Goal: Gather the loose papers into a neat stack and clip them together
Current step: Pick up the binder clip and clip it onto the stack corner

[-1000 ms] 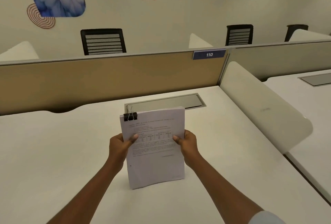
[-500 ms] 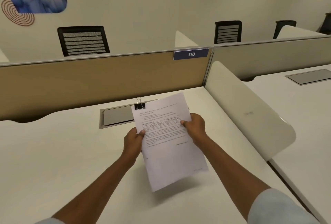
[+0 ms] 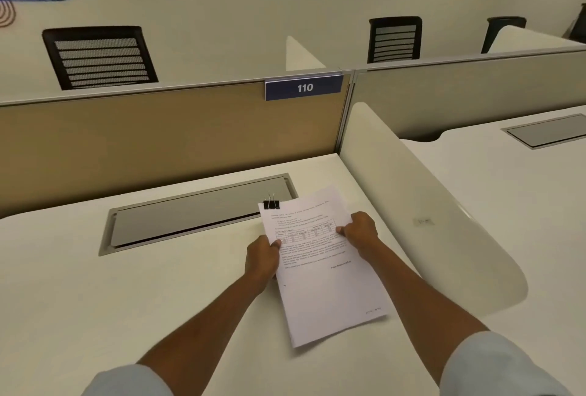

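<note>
Desk: white desk [image 3: 126, 300] fills the lower frame; open-plan office, other stations to the right.
Sleeves: pale sleeve cuffs at the bottom edge, both forearms reaching up toward centre.
Left hand: left hand [image 3: 261, 261] at lower centre, closed on the left edge of the papers, thumb on the printed face, fingers hidden behind.
Right hand: right hand [image 3: 360, 232] just right of centre, pinching the right edge of the same papers, thumb on top.
Papers: papers [image 3: 323, 272] at centre, one squared stack, tilted so the top leans left; printed text and a small table on the top sheet. A shadow under the lower corner suggests that end is off the desk; whether the far end touches, cannot tell.
Clip: black binder clip [image 3: 271, 204] bites the upper-left corner of the stack, wire loops standing up.
Cable tray: grey recessed cable tray [image 3: 190, 218] in the desk, left of centre, its right end passing behind the stack's top.
Divider: white curved divider [image 3: 428, 205] on the right; tan partition [image 3: 158, 132] across mid-frame with a blue number plate [image 3: 303, 87] reading 110.
Far: black chairs [image 3: 98, 56] behind the partition, upper left and upper right; lettered wall along the top.
Progress: gathering and clipping look done. No loose sheets visible on the desk. Judged left: set the stack down and let go.
</note>
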Tool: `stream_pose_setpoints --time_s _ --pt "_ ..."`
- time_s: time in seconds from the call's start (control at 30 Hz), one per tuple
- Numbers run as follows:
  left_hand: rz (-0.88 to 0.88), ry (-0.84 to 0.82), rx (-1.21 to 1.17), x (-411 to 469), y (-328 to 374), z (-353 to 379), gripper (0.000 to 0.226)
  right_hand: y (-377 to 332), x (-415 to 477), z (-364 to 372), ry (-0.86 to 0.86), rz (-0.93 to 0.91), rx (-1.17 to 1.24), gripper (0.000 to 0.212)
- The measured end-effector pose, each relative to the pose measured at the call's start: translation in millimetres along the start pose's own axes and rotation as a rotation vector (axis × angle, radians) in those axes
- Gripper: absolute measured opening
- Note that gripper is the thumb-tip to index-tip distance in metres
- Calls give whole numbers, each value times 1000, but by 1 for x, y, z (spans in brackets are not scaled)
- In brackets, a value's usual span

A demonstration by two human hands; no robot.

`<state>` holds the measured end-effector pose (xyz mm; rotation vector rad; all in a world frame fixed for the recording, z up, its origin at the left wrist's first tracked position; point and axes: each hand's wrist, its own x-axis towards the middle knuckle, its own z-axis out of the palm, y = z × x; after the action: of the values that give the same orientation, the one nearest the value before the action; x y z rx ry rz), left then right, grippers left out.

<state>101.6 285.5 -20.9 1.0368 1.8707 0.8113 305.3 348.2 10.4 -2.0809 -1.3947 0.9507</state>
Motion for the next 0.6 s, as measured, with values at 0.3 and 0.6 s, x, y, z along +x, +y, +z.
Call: stream_pose_setpoints --time_s 0.3,0.6 --pt "41 -15 255 27 -8 33 28 28 34 5 -15 42 -72 24" --pt "152 -220 484 30 -6 19 32 17 32 4 76 58 -434 7"
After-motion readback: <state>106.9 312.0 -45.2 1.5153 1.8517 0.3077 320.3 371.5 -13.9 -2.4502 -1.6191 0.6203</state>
